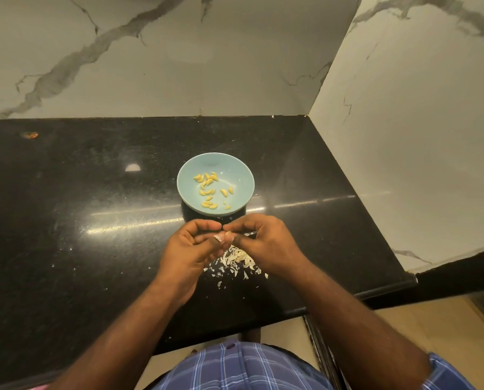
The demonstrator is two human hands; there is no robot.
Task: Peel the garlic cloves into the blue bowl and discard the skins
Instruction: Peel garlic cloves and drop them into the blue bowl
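Black counter [94, 192] is carrying the blue bowl [242, 175], peeled cloves [209, 190] lying inside, skins [236, 261] piling just in front of it. Both hands, left [187, 249] and right [263, 243], are pinching one clove [221, 237] just in front of the bowl, fingertips closing on it. Best: be working the skin off over the pile, then dropping the clove in.

Black speckled counter [94, 192] with a small orange bit [30, 134] near its back left edge. Marble walls [178, 52] behind and right, beige floor [404, 327] below
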